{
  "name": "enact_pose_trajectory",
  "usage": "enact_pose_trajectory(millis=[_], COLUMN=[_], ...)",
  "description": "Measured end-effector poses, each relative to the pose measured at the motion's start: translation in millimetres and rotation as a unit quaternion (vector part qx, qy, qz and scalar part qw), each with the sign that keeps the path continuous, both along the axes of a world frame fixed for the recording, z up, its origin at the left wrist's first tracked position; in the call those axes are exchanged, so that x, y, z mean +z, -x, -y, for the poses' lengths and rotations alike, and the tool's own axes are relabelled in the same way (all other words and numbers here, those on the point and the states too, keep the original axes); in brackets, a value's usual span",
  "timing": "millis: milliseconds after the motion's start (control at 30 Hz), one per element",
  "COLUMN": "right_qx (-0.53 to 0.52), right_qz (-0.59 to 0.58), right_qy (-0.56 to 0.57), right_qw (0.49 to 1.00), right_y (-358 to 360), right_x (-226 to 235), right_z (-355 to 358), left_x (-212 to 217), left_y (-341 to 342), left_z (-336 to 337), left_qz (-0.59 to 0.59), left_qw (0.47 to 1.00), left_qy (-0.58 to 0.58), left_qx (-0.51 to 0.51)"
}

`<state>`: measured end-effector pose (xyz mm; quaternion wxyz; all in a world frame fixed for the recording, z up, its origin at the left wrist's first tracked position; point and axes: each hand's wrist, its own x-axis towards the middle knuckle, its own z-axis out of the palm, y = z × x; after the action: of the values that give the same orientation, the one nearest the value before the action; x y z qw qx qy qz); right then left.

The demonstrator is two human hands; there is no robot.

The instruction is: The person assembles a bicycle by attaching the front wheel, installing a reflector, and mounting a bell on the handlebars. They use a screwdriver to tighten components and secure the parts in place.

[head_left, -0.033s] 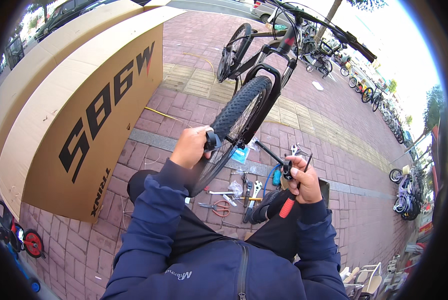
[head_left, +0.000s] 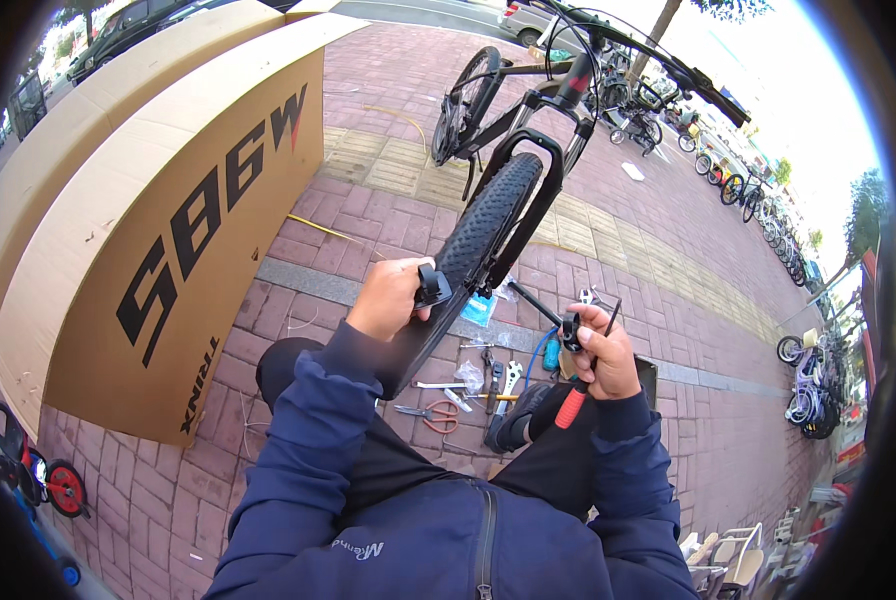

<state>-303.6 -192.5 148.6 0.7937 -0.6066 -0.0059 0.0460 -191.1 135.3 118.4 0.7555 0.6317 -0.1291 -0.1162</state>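
My left hand (head_left: 388, 300) is closed on a small black curved bracket (head_left: 432, 287), close beside the front tire (head_left: 490, 215) of a black bicycle (head_left: 565, 90). Whether the fingers also touch the tire I cannot tell. In my right hand (head_left: 610, 358) are a screwdriver (head_left: 571, 406) with a red handle, its dark shaft pointing up, and a black ring-shaped clamp (head_left: 570, 332) pinched by thumb and fingertips. A black rod (head_left: 535, 302) slants between the fork's lower end and the clamp; whether it joins the clamp is unclear. The bicycle stands upright in front of me.
Red-handled scissors (head_left: 438, 415), a wrench (head_left: 511, 378), a blue packet (head_left: 480, 308) and several other tools lie on the brick paving between my legs. Large cardboard boxes (head_left: 208, 240) stand at the left. Parked bicycles (head_left: 758, 195) line the right, with a small balance bike (head_left: 43, 480) at lower left.
The front wheel has turned slightly, showing more tread and fewer spokes. My left hand has shifted a little rightward with the bracket; my right hand has moved slightly left with the screwdriver and clamp.
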Motion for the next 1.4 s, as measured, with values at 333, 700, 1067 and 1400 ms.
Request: enact_pose_trajectory(millis=[333,700,1067,1400], right_qx=[0.018,0.246,0.424,0.255], right_qz=[-0.015,-0.165,-0.276,-0.440], right_qy=[-0.204,-0.094,0.055,0.020], right_qw=[0.979,0.950,0.861,0.861], right_y=[-48,-72,-103,-91], right_x=[-33,-16,1,15], right_z=[63,178,193,208], left_x=[-30,-98,-137,58], left_y=[-49,-95,-118,-101], left_z=[43,72,120,106], left_qz=[-0.257,-0.382,-0.492,-0.589], left_qw=[0.930,0.880,0.816,0.763], left_qy=[0.261,0.234,0.159,0.173], left_qx=[-0.044,-0.161,-0.258,-0.202])
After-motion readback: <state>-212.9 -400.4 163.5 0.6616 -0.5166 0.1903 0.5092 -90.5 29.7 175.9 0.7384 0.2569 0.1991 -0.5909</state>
